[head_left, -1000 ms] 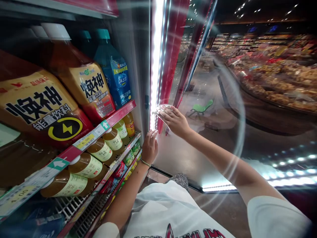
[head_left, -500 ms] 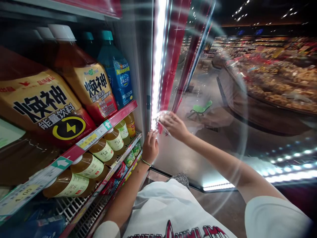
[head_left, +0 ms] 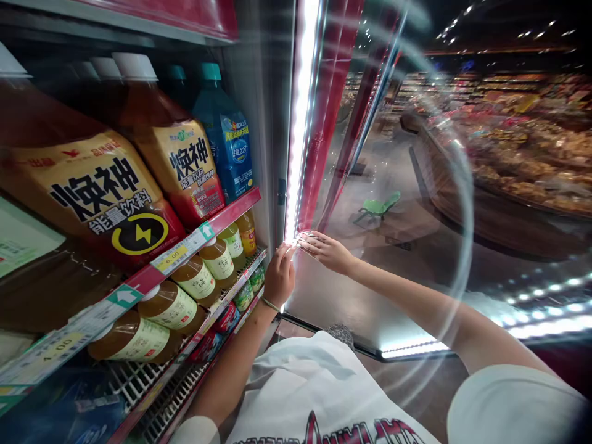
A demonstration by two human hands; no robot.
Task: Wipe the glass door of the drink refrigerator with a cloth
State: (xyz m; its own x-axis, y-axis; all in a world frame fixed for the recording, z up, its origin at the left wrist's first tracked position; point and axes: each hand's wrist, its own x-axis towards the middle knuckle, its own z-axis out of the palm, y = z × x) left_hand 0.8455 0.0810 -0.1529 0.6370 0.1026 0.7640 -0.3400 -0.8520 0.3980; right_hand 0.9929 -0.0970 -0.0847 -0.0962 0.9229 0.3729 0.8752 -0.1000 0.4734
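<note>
Reaching to the lower part of the lit strip (head_left: pixel 301 120), my right hand (head_left: pixel 326 251) keeps its fingers nearly straight and close together, tips at the strip's edge beside the red panel (head_left: pixel 333 108). My left hand (head_left: pixel 280 274) curls loosely just below, fingertips near the right's; with the glare there, I cannot tell whether either pinches anything.
</note>
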